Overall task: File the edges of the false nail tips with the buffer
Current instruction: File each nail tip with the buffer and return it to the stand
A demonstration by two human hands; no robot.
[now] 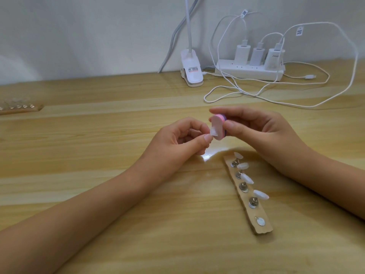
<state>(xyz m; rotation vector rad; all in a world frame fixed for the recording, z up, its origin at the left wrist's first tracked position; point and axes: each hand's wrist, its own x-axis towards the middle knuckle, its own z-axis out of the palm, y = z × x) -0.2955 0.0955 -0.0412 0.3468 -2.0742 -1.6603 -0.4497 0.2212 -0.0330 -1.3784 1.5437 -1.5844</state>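
Both hands are raised just above the wooden worktop [197, 224]. The left hand [177, 141] pinches 1 translucent white false nail tip [214, 133] between thumb and forefinger. The right hand [256, 129] grips the buffer [218, 124], a small oval pad with a pale pink face and a purple layer, its face touching the tip. Nearby, a cardboard strip [262, 228] carries 4 mounted nail tips [260, 194] on metal stands.

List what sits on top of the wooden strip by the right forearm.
Four false nail tips on metal stands; the nearest disc is bare. The strip hides the table under it.
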